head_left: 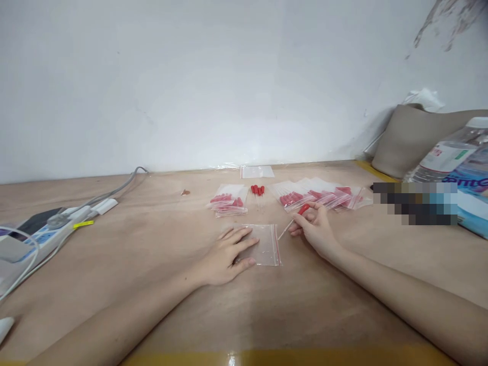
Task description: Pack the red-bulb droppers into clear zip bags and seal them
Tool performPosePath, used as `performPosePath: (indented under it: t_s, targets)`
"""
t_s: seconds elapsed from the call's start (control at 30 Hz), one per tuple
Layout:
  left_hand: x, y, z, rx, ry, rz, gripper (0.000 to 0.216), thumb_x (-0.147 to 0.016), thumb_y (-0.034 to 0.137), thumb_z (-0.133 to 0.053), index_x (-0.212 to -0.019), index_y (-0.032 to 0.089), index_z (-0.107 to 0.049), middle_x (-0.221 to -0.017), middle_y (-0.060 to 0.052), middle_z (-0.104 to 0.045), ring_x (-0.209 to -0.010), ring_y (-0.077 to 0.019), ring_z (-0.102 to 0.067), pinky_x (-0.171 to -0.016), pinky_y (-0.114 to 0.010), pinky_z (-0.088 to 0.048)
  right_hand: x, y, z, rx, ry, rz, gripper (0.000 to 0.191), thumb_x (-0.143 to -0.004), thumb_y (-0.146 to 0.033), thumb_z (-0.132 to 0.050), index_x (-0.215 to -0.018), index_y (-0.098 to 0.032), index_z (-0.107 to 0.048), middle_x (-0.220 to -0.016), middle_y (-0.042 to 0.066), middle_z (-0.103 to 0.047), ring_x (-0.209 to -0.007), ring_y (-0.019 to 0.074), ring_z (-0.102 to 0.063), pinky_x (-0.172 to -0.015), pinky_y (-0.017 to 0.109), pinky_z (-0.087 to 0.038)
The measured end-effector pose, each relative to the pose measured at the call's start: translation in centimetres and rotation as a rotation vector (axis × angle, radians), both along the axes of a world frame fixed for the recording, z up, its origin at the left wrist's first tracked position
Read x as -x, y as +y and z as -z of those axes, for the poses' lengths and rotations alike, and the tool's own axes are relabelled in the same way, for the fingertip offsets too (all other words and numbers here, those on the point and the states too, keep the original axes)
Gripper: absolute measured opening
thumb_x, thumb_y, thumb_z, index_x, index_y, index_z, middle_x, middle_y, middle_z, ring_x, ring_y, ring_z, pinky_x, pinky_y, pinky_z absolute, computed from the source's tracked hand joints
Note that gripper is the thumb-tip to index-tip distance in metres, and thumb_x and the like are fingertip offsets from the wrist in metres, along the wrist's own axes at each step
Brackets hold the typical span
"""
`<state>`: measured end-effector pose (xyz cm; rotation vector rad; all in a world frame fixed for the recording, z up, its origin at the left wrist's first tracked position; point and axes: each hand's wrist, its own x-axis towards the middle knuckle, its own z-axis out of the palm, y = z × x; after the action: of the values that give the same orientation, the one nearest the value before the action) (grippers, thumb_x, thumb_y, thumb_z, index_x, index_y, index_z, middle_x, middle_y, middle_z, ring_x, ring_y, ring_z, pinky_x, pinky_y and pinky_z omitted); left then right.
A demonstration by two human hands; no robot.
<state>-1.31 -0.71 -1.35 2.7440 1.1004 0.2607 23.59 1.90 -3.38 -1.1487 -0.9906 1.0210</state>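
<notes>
My left hand [232,251] lies flat with fingers spread on a clear zip-lock bag [267,249], which has a red line along its right edge. My right hand [314,226] pinches the red handle of a small screwdriver-like tool [304,209]. Its thin, pale shaft slants down to the left, with the tip close to the bag's red-lined edge; I cannot tell whether they touch. Several similar red-handled tools [257,190] lie side by side behind the bag. To their left is a pile of filled bags [227,199], and to their right a fanned row of filled bags [316,193], red handles showing through.
A flat stack of clear bags [257,172] lies near the wall. At left are a power strip [49,236] with cables and a small brown scrap [185,192]. A beige container [404,142], a plastic bottle [442,157] and a blue packet [473,216] stand at right.
</notes>
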Motion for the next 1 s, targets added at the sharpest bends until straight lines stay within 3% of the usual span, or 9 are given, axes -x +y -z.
performPosePath:
  t_s: [0.1,0.23,0.33,0.43,0.5,0.57,0.7,1.0]
  targets:
    - [-0.7,0.0,0.1,-0.004,-0.001,-0.016,0.045,-0.091,0.047,-0.034,-0.132,0.027,-0.038,-0.142,-0.007,-0.030,-0.130,-0.0242,-0.027,-0.105,-0.046,-0.022,0.3,-0.1,0.0,-0.015,0.051,-0.019,0.062,-0.059,-0.042,-0.071,-0.097,-0.025,-0.026,-0.059,-0.011,-0.053,-0.048,0.0125,-0.059,-0.048,0.026,-0.052]
    - [-1.7,-0.1,0.3,0.002,-0.024,-0.080,0.043,-0.095,0.038,-0.026,-0.135,0.025,-0.032,-0.142,-0.006,-0.030,-0.130,-0.0223,-0.029,-0.105,-0.045,-0.025,-0.2,-0.3,-0.1,0.003,0.103,-0.157,0.051,-0.063,-0.044,-0.069,-0.091,-0.024,-0.031,-0.067,-0.008,-0.058,-0.056,0.0113,-0.062,-0.056,0.025,-0.054]
    - [-1.9,0.0,0.7,0.003,-0.046,-0.108,0.048,-0.093,0.038,-0.030,-0.138,0.021,-0.027,-0.142,-0.007,-0.030,-0.130,-0.0222,-0.028,-0.105,-0.043,-0.025,-1.0,-0.6,-0.4,0.037,0.066,-0.328,0.041,-0.070,-0.043,-0.064,-0.090,-0.024,-0.034,-0.082,-0.005,-0.061,-0.050,0.0083,-0.060,-0.045,0.021,-0.050]
    - [-2.0,0.0,0.9,0.001,-0.067,-0.100,0.050,-0.092,0.040,-0.033,-0.138,0.019,-0.027,-0.142,-0.008,-0.030,-0.131,-0.0224,-0.027,-0.106,-0.043,-0.025,-1.6,-0.8,-0.8,0.045,-0.009,-0.555,0.033,-0.074,-0.040,-0.060,-0.090,-0.024,-0.037,-0.090,-0.002,-0.061,-0.039,0.0058,-0.053,-0.030,0.017,-0.036]
    - [-2.0,-0.1,0.8,0.009,-0.075,-0.099,0.050,-0.092,0.040,-0.032,-0.137,0.019,-0.028,-0.142,-0.007,-0.030,-0.130,-0.0228,-0.027,-0.106,-0.043,-0.025,-1.6,-0.8,-0.9,0.069,-0.009,-0.687,0.030,-0.074,-0.038,-0.061,-0.087,-0.023,-0.037,-0.082,-0.004,-0.061,-0.040,0.0068,-0.053,-0.029,0.016,-0.034]
    - [-2.1,-0.1,0.7,0.019,-0.077,-0.101,0.048,-0.093,0.040,-0.032,-0.137,0.020,-0.030,-0.142,-0.007,-0.031,-0.130,-0.0232,-0.028,-0.106,-0.044,-0.025,-1.5,-0.6,-0.8,0.081,0.032,-0.765,0.029,-0.074,-0.035,-0.062,-0.084,-0.023,-0.038,-0.074,-0.005,-0.059,-0.048,0.0084,-0.057,-0.039,0.019,-0.042]
    - [-1.8,0.2,0.3,0.044,-0.088,-0.094,0.046,-0.093,0.041,-0.031,-0.135,0.022,-0.034,-0.141,-0.007,-0.031,-0.130,-0.0236,-0.028,-0.105,-0.046,-0.025,-1.7,-0.2,-0.4,0.052,0.052,-0.791,0.025,-0.073,-0.029,-0.064,-0.080,-0.021,-0.042,-0.072,-0.005,-0.060,-0.066,0.0072,-0.058,-0.065,0.023,-0.047]
    - [0.8,2.0,0.1,0.080,-0.198,0.115,0.045,-0.088,0.039,-0.046,-0.130,0.023,-0.042,-0.135,-0.007,-0.042,-0.126,-0.0207,-0.036,-0.105,-0.041,-0.029,-1.7,0.4,-1.5,0.156,-0.236,-0.571,0.033,-0.061,-0.038,-0.071,-0.070,-0.018,-0.045,-0.059,-0.005,-0.058,-0.055,0.0082,-0.054,-0.056,0.023,-0.042]
